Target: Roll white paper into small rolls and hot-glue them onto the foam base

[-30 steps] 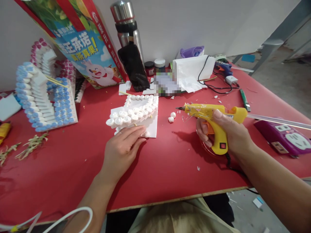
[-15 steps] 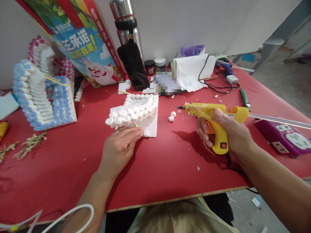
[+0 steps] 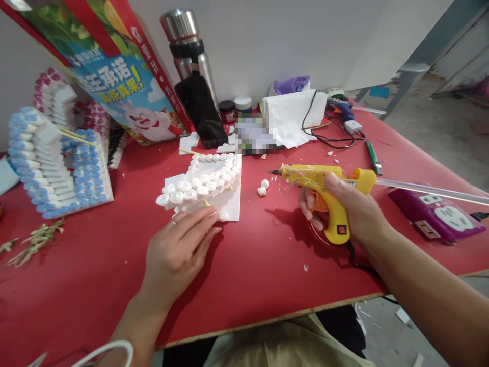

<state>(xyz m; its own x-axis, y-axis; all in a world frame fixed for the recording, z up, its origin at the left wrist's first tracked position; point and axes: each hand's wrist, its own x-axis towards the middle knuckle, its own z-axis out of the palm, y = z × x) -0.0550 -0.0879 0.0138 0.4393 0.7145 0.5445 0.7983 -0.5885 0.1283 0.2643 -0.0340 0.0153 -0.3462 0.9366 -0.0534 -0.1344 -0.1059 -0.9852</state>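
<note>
My right hand is wrapped round the handle of a yellow hot glue gun, fingers by its orange trigger. The nozzle points left, and a clear glue stick sticks out of the back. My left hand is open, its fingers stretched out at the front edge of a white model covered in rows of small white roses. Its fingertips are beside a single white rose on the model's flat base; whether they touch it I cannot tell. Two loose white roses lie between model and nozzle.
Blue-and-white and pink-and-white flower models stand at left, before a printed bag. A phone leans on a steel flask. A purple power socket and green cutter lie at right.
The view has shifted slightly, moving the table things left. My left thumb and fingers have come apart near the single rose on the base. The glue gun stays in my right hand.
</note>
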